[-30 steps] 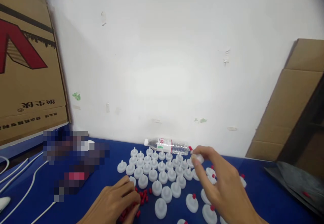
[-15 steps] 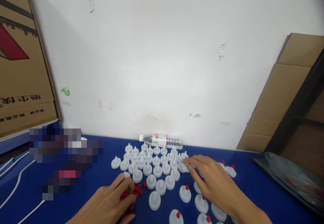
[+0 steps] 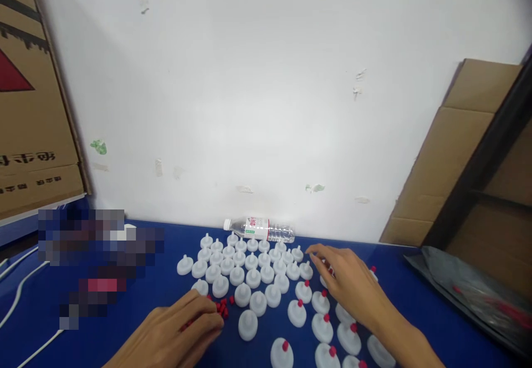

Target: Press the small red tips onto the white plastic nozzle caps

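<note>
My left hand (image 3: pixel 178 329) lies low over a small pile of red caps (image 3: pixel 222 307), its fingers bent and pressed together. The fingertips are hidden from me, so anything pinched in them cannot be made out. Several white round lids with upright nozzles (image 3: pixel 248 325) stand in a cluster beyond and beside it. My right hand (image 3: pixel 349 279) hovers at the right end of the cluster, fingers stretched and nothing visible in them. Below and left of it stand several white lids with red caps on their nozzles (image 3: pixel 297 313). Part of that group is hidden under the hand.
A clear water bottle (image 3: pixel 260 229) lies against the white wall at the back of the blue table (image 3: pixel 158 279). White cables (image 3: pixel 25 285) and a blurred patch are at left, below a cardboard box (image 3: pixel 37 107). A grey plastic bag (image 3: pixel 453 285) and cardboard (image 3: pixel 453 152) stand right.
My right hand has come away from the lid at its fingertips, and more red-capped lids show beside it. My left hand's fingers have drawn together over the red caps. The view has shifted slightly.
</note>
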### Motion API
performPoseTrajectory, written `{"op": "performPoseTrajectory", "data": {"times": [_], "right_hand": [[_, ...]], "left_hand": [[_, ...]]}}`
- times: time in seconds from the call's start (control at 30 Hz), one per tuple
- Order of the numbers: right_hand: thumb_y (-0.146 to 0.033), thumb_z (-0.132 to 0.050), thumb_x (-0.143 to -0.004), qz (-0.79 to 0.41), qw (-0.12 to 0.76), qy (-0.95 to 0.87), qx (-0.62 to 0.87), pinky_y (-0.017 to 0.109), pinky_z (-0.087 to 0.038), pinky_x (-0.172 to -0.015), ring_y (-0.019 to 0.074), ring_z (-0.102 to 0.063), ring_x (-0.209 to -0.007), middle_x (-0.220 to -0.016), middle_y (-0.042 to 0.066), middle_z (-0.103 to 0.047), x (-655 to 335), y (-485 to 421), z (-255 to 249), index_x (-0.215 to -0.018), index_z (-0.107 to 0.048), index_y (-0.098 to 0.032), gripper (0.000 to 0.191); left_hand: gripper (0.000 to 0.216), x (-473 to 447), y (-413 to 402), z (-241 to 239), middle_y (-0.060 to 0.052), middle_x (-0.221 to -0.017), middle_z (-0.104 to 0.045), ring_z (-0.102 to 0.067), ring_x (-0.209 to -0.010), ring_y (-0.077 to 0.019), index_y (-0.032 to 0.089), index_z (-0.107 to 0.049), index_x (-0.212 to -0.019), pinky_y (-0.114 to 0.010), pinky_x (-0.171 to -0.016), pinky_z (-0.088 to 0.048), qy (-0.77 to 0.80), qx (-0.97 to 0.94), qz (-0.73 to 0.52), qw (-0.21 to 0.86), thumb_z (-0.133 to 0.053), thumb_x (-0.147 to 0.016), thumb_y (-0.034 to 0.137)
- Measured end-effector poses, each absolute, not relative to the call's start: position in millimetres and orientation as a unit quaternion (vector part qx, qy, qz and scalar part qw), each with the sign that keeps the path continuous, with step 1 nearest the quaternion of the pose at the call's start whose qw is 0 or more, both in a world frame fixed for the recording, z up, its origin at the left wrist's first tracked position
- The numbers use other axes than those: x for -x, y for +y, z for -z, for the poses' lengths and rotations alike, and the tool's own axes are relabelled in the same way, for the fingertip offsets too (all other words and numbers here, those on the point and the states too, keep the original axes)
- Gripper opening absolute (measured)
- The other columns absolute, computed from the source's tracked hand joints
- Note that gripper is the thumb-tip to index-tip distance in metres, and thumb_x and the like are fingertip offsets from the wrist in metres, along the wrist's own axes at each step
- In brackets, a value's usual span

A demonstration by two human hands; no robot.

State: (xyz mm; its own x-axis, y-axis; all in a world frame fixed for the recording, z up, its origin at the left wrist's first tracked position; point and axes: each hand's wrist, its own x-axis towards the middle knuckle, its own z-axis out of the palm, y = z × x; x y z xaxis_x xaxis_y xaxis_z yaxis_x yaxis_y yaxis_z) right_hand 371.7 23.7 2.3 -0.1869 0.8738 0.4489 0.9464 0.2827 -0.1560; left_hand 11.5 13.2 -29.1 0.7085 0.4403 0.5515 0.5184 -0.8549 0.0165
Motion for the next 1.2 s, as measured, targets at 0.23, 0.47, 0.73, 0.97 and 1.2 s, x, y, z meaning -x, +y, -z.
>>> {"op": "performPoseTrajectory", "data": {"times": [0.23,0.47,0.73,0.97,1.2], "right_hand": [[-0.027,-0.053,-0.100,0.094,0.182,-0.763,0.613,0.045,-0.047,-0.087,0.0278,-0.068,-0.095,-0.097,0.006,-0.075,-378.5,33.9,21.1,-0.104,-0.075,-0.024,0.023],[-0.019,-0.046,-0.102,0.105,0.212,-0.774,0.588,0.042,-0.049,-0.087,0.0255,-0.069,-0.093,-0.101,0.006,-0.074,-378.0,34.9,15.3,-0.100,-0.068,-0.023,0.023],[-0.011,-0.039,-0.103,0.217,0.265,-0.791,0.507,0.042,-0.056,-0.083,0.0279,-0.069,-0.106,-0.122,0.014,-0.071,-349.2,12.4,1.5,-0.116,-0.060,-0.020,0.026],[-0.012,-0.044,-0.103,0.340,0.381,-0.816,0.269,0.037,-0.047,-0.103,0.0152,-0.068,-0.080,-0.094,0.002,-0.077,-278.8,-9.4,0.1,-0.095,-0.069,-0.020,0.028],[-0.037,-0.044,-0.109,0.298,0.407,-0.824,0.260,0.032,-0.027,-0.119,0.0107,-0.062,-0.065,-0.073,-0.004,-0.070,-264.0,-9.6,10.2,-0.096,-0.070,-0.021,0.033]], "left_hand": [[0.032,-10.1,16.6,27.4,-0.001,-0.101,-0.072,-0.072,-0.078,-0.0091,0.030,-0.060,-0.128,-0.012,-0.065,-0.054,-0.242,0.914,0.320,0.057,-0.037,-0.109,0.018],[0.027,-11.6,19.8,27.0,0.001,-0.097,-0.075,-0.075,-0.078,-0.0092,0.029,-0.065,-0.119,-0.010,-0.069,-0.055,-0.258,0.911,0.321,0.031,-0.038,-0.111,0.026],[0.026,-7.3,13.2,24.2,0.000,-0.110,-0.079,-0.078,-0.095,-0.0122,0.029,-0.062,-0.127,-0.012,-0.076,-0.057,-0.263,0.892,0.357,0.092,-0.041,-0.110,0.028],[0.033,-12.0,11.9,22.3,-0.001,-0.104,-0.079,-0.078,-0.089,-0.0105,0.027,-0.062,-0.126,-0.012,-0.072,-0.057,-0.251,0.887,0.371,0.113,-0.031,-0.113,0.029],[0.033,-13.9,9.9,23.6,-0.002,-0.107,-0.079,-0.078,-0.090,-0.0094,0.025,-0.063,-0.129,-0.010,-0.070,-0.057,-0.226,0.892,0.387,0.068,-0.034,-0.113,0.025]]}}
